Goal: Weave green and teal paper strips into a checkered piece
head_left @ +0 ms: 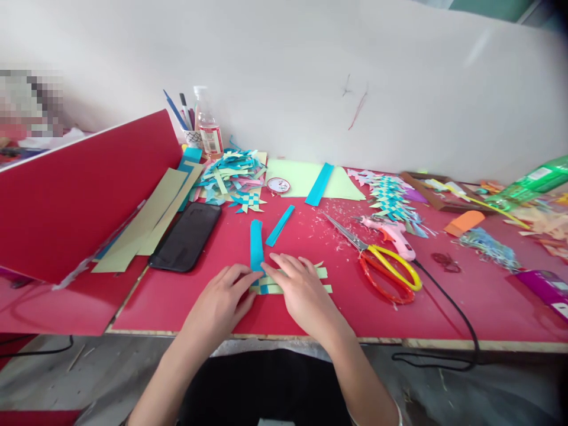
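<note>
On the red tabletop, pale green paper strips [322,273] lie crosswise with short blue paper strips, partly woven. A longer blue paper strip [256,245] reaches away from me out of the weave. My left hand [222,296] is closed at the weave's left edge, index finger and thumb about the paper strips. Stretched over the top is my right hand [304,293], fingers spread flat and the index fingertip touching the base of the blue strip. The hands cover much of the weave. A loose narrow blue strip [280,225] lies just beyond.
Right of my hands are scissors [373,257] and a pink glue gun [394,234] with its cord. Left lie a black phone [186,236] and long paper strips [142,219] by a standing red board [89,195]. Cut strips [233,171] are heaped behind, near a bottle [208,127].
</note>
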The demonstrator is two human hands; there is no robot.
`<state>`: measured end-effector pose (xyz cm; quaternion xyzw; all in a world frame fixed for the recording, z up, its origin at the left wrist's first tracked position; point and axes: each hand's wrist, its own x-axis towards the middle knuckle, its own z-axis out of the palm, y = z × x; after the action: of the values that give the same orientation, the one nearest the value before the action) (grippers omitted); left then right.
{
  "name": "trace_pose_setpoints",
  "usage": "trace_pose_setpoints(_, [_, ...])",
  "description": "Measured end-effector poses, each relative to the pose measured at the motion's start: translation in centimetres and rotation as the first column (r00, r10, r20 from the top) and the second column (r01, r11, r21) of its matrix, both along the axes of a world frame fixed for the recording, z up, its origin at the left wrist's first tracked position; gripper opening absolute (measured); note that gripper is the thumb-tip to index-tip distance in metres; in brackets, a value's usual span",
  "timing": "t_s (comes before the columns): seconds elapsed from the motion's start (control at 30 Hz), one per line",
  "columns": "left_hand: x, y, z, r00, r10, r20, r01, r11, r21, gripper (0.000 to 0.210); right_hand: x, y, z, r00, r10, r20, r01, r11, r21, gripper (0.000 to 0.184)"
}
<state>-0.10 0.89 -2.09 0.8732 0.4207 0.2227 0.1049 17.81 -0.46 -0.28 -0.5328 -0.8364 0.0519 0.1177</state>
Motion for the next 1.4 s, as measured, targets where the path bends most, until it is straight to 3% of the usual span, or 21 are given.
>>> trace_pose_setpoints(0.23, [-0.1, 0.0, -0.1, 0.999, -0.01, 0.031, 0.01, 1.0, 0.004, 0.027, 0.0, 0.3, 0.0, 0.999, 0.045, -0.004, -0.045, 0.999, -0.01, 0.055])
trace_pose_setpoints(0.47, [-0.1, 0.2, -0.2, 0.997, -0.016, 0.07, 0.017, 1.0, -0.011, 0.027, -0.4, 0.1, 0.1, 0.997, 0.043, -0.057, -0.042, 0.999, 0.009, 0.042])
trace_pose_setpoints(0.7, [-0.2, 0.1, -0.4, 0.998, -0.018, 0.066, 0.019, 1.0, -0.01, 0.026, -0.4, -0.2, 0.0, 0.995, 0.072, -0.07, -0.072, 0.997, 0.001, 0.04])
trace_pose_setpoints(1.17, [-0.1, 0.1, -0.3, 0.996, -0.04, 0.081, 0.04, 0.999, -0.004, 0.027, -0.6, -0.2, -0.3, 0.995, 0.015, -0.1, -0.014, 1.0, 0.009, 0.038])
trace_pose_setpoints(1.27, [-0.1, 0.1, 0.0, 0.997, -0.032, 0.067, 0.034, 0.999, -0.018, 0.027, -0.2, 0.1, -0.4, 0.986, -0.107, -0.125, 0.114, 0.992, 0.051, 0.035])
trace_pose_setpoints(1.4, [-0.1, 0.0, 0.2, 0.999, -0.042, 0.005, 0.042, 0.999, 0.0, 0.029, 1.0, 0.2, -0.6, 0.946, -0.307, -0.101, 0.318, 0.941, 0.115, 0.028])
